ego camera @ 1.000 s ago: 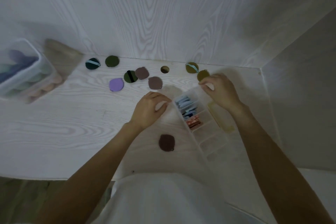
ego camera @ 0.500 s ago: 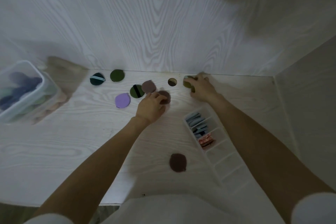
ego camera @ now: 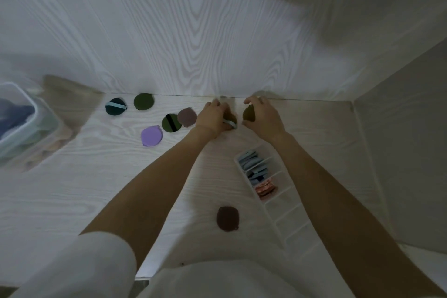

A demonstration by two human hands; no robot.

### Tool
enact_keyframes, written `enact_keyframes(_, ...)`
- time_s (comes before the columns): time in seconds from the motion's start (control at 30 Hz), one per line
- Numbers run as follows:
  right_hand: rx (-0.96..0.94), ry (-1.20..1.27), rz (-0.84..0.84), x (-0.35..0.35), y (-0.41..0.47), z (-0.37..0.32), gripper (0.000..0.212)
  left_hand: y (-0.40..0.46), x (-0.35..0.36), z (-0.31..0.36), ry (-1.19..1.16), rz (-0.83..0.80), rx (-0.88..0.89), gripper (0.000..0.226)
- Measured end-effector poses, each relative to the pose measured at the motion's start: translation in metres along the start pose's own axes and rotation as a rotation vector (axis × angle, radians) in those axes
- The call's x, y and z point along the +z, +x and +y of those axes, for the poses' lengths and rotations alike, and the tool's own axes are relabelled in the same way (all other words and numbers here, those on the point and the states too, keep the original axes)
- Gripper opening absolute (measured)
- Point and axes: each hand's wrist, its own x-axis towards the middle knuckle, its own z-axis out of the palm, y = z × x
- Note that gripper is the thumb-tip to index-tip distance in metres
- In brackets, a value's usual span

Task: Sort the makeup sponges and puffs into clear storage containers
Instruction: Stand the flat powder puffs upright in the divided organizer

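Olive-green puff (ego camera: 249, 113) sits in the right hand (ego camera: 262, 118), whose fingers curl round it. The left hand (ego camera: 214, 117) grips a brown puff with a pale blue strap (ego camera: 231, 121), just left of the green one. Both hands are close to the back edge of the table (ego camera: 96, 176), by the wall. The clear divided box (ego camera: 271, 191) lies nearer the person, holding blue puffs. A dark brown puff (ego camera: 227, 218) lies just left of that box, with bare table further left.

Left grip (ego camera: 214, 116) on a strapped puff (ego camera: 231, 120), right grip (ego camera: 262, 117) pinching an olive puff (ego camera: 249, 113), divided clear organizer (ego camera: 273, 191) nearby
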Motion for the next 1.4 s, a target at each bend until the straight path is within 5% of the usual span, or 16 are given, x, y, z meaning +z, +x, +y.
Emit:
enact_keyframes(0.17, 0.078, 0.391, 0.248, -0.034, -0.075, 0.001, 0.025, -0.041, -0.016, -0.005, -0.2, 0.148, 0.089, 0.027)
enact_keyframes(0.3, 0.21, 0.476, 0.343, -0.041, -0.151, 0.023, 0.024, -0.106, -0.028, 0.012, -0.451, 0.249, 0.087, 0.026)
enact_keyframes(0.43, 0.285, 0.457, 0.326, -0.03, -0.205, 0.05, 0.029, -0.154, -0.019, 0.042, -0.549, 0.125, 0.111, 0.024)
enact_keyframes(0.6, 0.327, 0.416, 0.42, -0.023, -0.242, 0.063, 0.032, -0.175, 0.015, 0.088, -0.451, 0.007, 0.222, 0.024)
enact_keyframes(0.83, 0.291, 0.439, 0.524, -0.023, -0.255, 0.062, 0.022, -0.173, 0.046, 0.122, -0.032, 0.093, 0.51, 0.022)
enact_keyframes(1.0, 0.239, 0.558, 0.583, -0.036, -0.25, 0.058, 0.022, -0.181, 0.063, 0.12, 0.155, 0.149, 0.556, 0.013)
enact_keyframes(1.13, 0.144, 0.505, 0.499, -0.039, -0.239, 0.054, 0.022, -0.191, 0.065, 0.121, 0.149, 0.172, 0.574, 0.012)
enact_keyframes(1.27, -0.009, 0.238, 0.398, -0.035, -0.231, 0.054, 0.016, -0.197, 0.068, 0.124, 0.252, 0.147, 0.55, 0.036)
enact_keyframes(1.4, -0.079, 0.103, 0.339, -0.036, -0.223, 0.054, 0.015, -0.193, 0.059, 0.122, 0.224, 0.194, 0.506, 0.026)
